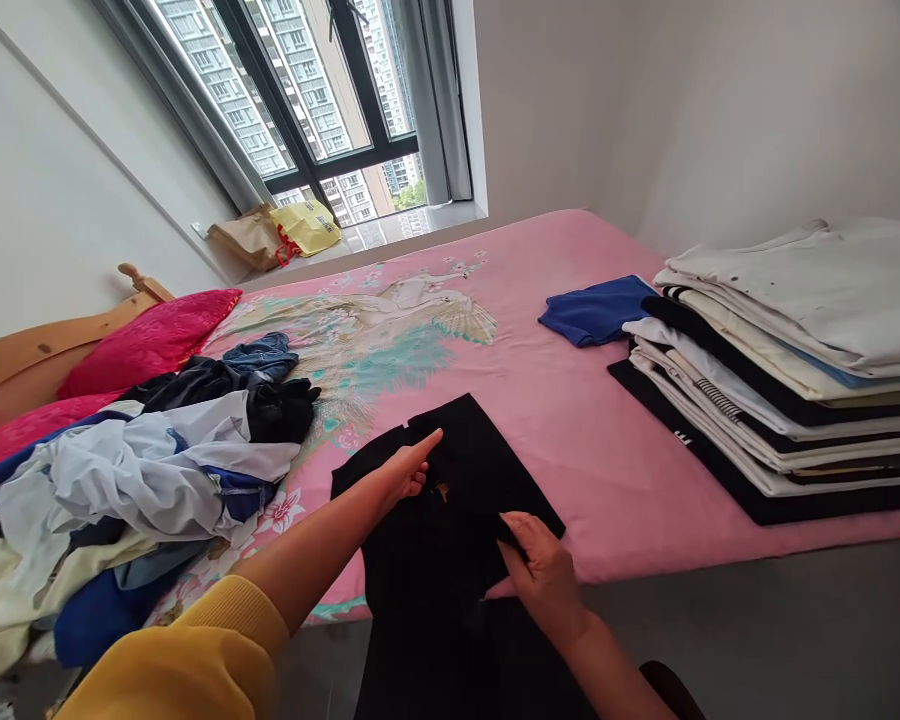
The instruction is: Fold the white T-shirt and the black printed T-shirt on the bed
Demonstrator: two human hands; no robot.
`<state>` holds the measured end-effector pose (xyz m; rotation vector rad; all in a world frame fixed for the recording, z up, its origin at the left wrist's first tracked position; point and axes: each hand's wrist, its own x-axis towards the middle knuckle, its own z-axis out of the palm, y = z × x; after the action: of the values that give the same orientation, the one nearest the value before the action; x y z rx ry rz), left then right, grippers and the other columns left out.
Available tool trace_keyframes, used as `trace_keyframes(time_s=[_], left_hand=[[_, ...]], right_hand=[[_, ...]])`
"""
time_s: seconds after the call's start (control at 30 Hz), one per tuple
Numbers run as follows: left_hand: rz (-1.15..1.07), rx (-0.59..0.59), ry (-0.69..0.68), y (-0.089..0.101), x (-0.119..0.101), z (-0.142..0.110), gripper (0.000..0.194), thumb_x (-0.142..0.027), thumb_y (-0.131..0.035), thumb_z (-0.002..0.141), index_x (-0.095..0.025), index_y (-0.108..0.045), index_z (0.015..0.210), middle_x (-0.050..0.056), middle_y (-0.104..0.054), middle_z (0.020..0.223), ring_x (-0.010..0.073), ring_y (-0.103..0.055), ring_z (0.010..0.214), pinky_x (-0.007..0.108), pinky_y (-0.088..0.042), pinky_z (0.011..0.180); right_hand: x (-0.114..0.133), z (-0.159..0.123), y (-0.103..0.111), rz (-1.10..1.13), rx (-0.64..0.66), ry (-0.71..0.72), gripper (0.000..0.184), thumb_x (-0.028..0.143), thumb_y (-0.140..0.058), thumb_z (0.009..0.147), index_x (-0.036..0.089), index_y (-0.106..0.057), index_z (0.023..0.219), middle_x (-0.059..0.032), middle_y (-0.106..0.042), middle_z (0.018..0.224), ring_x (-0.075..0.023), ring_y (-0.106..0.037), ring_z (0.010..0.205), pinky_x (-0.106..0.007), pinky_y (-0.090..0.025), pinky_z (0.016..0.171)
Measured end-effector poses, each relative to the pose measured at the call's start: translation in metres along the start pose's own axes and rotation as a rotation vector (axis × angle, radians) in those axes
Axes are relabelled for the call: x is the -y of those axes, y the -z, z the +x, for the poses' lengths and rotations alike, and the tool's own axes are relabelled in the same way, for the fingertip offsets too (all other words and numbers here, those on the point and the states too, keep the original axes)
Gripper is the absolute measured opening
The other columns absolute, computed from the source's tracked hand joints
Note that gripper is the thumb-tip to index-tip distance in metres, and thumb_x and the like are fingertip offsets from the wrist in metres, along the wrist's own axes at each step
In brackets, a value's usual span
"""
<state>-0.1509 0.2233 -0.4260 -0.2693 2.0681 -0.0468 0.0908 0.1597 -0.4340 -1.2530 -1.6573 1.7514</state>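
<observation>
A black garment (435,530) lies folded over on itself on the pink bed cover (570,440), its lower part hanging past the bed's edge. My left hand (409,470) rests flat on its upper left part, fingers pointing right and holding nothing. My right hand (540,570) pinches the garment's folded edge at the right, with the fingertips partly tucked against the cloth. A yellow sleeve (195,650) covers my left upper arm. A crumpled heap of mixed clothes (135,480) lies just left of my left forearm.
A tall stack of folded clothes (780,370) stands at the bed's right side, with a folded blue garment (596,310) beside it. Pink pillows (150,340) lean against a wooden headboard (45,350). Paper bags (300,228) sit on the windowsill beyond the bed.
</observation>
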Motion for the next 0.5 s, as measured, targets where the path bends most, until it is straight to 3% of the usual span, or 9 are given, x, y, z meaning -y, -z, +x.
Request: trace_keyframes(time_s=[0.1, 0.2, 0.33, 0.4, 0.5], left_hand=[[0.029, -0.036, -0.042, 0.0, -0.001, 0.006, 0.055, -0.069, -0.064, 0.059, -0.019, -0.047, 0.075, -0.004, -0.043, 0.056, 0.0072, -0.04, 0.038, 0.017, -0.023, 0.032], [0.034, -0.048, -0.055, 0.0, -0.002, 0.013, 0.05, -0.064, -0.066, 0.061, -0.018, -0.05, 0.074, -0.001, -0.048, 0.056, 0.0136, -0.051, 0.044, 0.023, -0.037, 0.036], [-0.011, -0.03, -0.039, 0.002, -0.005, 0.018, 0.029, -0.042, -0.066, 0.069, -0.019, -0.05, 0.072, -0.003, -0.048, 0.051, 0.0113, -0.049, 0.042, 0.025, -0.045, 0.043], [-0.034, -0.027, -0.03, 0.003, -0.011, 0.017, 0.021, -0.035, -0.063, 0.071, -0.018, -0.05, 0.071, -0.003, -0.049, 0.051, 0.0105, -0.05, 0.042, 0.023, -0.043, 0.042], [-0.067, 0.012, -0.048, -0.004, -0.033, 0.012, 0.018, -0.034, -0.057, 0.074, -0.018, -0.051, 0.071, -0.002, -0.053, 0.053, 0.0104, -0.052, 0.045, 0.021, -0.039, 0.042]], right_hand=[[0.003, -0.005, -0.001, -0.117, 0.044, 0.074, 0.046, 0.005, -0.045, 0.077, 0.025, -0.059, 0.116, -0.0043, -0.061, 0.105, -0.0184, -0.055, 0.099, -0.033, -0.045, 0.086], [0.009, -0.007, -0.004, -0.208, 0.077, 0.072, 0.055, 0.0, -0.044, 0.069, 0.028, -0.062, 0.113, -0.0039, -0.061, 0.106, -0.0202, -0.053, 0.102, -0.035, -0.044, 0.084], [0.017, -0.003, -0.012, -0.264, 0.113, 0.022, 0.068, 0.001, -0.047, 0.062, 0.027, -0.055, 0.124, -0.0062, -0.059, 0.114, -0.0243, -0.05, 0.108, -0.04, -0.042, 0.087], [0.017, 0.003, -0.011, -0.212, 0.115, 0.0, 0.066, 0.002, -0.047, 0.065, 0.028, -0.054, 0.125, -0.0059, -0.059, 0.116, -0.0239, -0.051, 0.11, -0.041, -0.042, 0.089], [0.013, 0.018, 0.004, 0.016, 0.028, -0.08, 0.045, 0.013, -0.046, 0.08, 0.027, -0.056, 0.122, -0.0052, -0.061, 0.116, -0.0207, -0.054, 0.109, -0.038, -0.043, 0.092]])
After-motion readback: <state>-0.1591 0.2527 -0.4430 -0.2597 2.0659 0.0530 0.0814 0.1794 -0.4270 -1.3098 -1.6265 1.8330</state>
